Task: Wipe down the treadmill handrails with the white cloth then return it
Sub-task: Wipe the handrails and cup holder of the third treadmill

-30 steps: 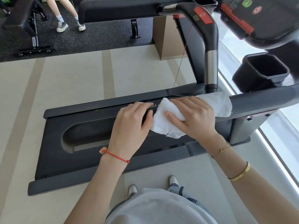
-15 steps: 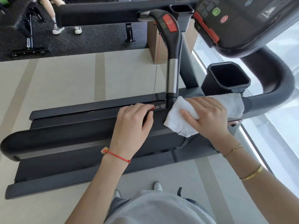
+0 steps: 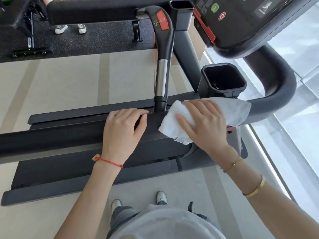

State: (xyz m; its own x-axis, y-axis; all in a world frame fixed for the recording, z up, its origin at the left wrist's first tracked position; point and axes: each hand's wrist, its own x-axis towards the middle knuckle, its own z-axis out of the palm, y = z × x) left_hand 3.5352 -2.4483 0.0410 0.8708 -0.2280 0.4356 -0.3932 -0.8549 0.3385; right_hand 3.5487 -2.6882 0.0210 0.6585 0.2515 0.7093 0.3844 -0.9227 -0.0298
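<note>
A dark grey treadmill (image 3: pixel 69 171) fills the middle of the view, its long flat deck running from the left edge toward the right. Its near handrail, a thick black padded bar (image 3: pixel 51 140), crosses the scene from the left and curves up at the right into the console frame. The black console panel with green and red buttons (image 3: pixel 241 19) sits at the far right. A black upright grip with a red patch and a chrome sleeve (image 3: pixel 162 66) rises from the middle of the machine, and a black square cup holder (image 3: pixel 222 80) stands just right of it.

The white folded cloth (image 3: pixel 240 109) lies draped over the near handrail, right of centre, just below the cup holder. The right hand (image 3: pixel 205 123) presses down on it with the fingers spread across the top and the thumb laid along the near side, grasping cloth and rail together. The left hand (image 3: pixel 124 130) rests on the bare rail just left of the cloth, fingers curled over the far edge and thumb on the near side, gripping the bar. A red string bracelet (image 3: pixel 110 162) circles the left wrist; a gold bangle (image 3: pixel 255 188) and a thin gold chain (image 3: pixel 233 165) are on the right forearm.
</note>
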